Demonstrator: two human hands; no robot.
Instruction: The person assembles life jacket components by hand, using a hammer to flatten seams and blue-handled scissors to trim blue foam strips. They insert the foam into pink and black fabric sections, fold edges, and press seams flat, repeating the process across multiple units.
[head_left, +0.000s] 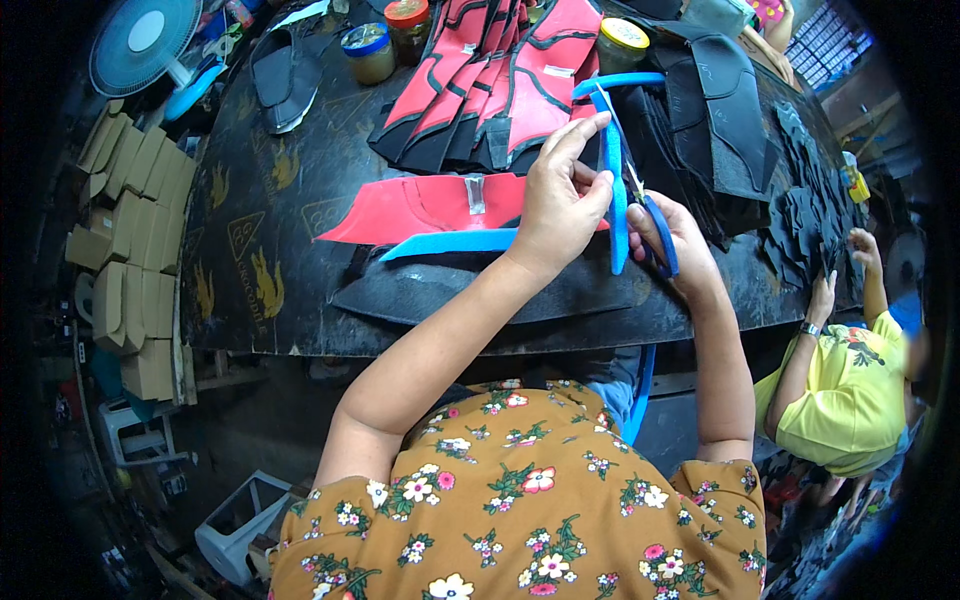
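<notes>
My left hand point(562, 195) pinches a bright blue foam strip point(615, 215) that stands nearly upright in front of me. In my right hand point(682, 240) are scissors point(666, 238) with dark blue handles, their blades pointing up along the strip's right side. Whether the blades touch the strip is hard to see. Below my left wrist, another blue strip point(450, 243) lies beside a red-pink cut piece point(400, 208) with a silvery tab. A long dark grey piece point(420, 295) rests along the table's near edge.
Stacked red-and-black pieces point(545, 75) and black pieces point(725, 110) fill the far table point(235, 310). Lidded jars point(368, 55) stand behind. A person in a yellow shirt point(845, 410) works at the right, near black scraps point(805, 190). Cardboard boxes point(135, 300) and a fan point(148, 35) are left.
</notes>
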